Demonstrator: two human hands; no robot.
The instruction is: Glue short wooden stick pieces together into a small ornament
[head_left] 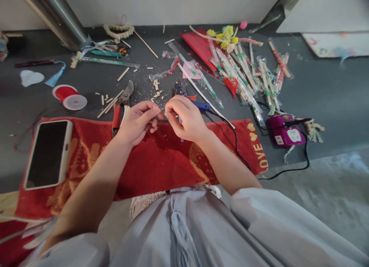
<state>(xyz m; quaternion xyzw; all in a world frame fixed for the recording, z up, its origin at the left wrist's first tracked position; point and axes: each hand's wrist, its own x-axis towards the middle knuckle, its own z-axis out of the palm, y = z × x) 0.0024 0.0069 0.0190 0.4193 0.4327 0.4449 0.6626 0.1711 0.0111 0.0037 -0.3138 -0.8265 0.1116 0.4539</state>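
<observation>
My left hand (141, 121) and my right hand (184, 117) are raised over the back edge of a red towel (161, 159), fingertips nearly meeting. Thumb and forefinger are pinched together on each; anything between them is too small to make out. Beside my left wrist lie pruning shears (124, 96) with red and white handles, partly hidden by the hand. Behind my right hand is a blue glue gun (201, 105) with a black cord, also partly covered. Short cut pieces of wooden stick (157, 92) are scattered just beyond my fingers.
Left on the towel lies a phone (47, 153), with a red thread spool (69, 96) behind it. Wrapped chopsticks (242, 75) are heaped at the back right, near yellow flowers (227, 34). A purple power socket block (285, 130) stands at the right edge.
</observation>
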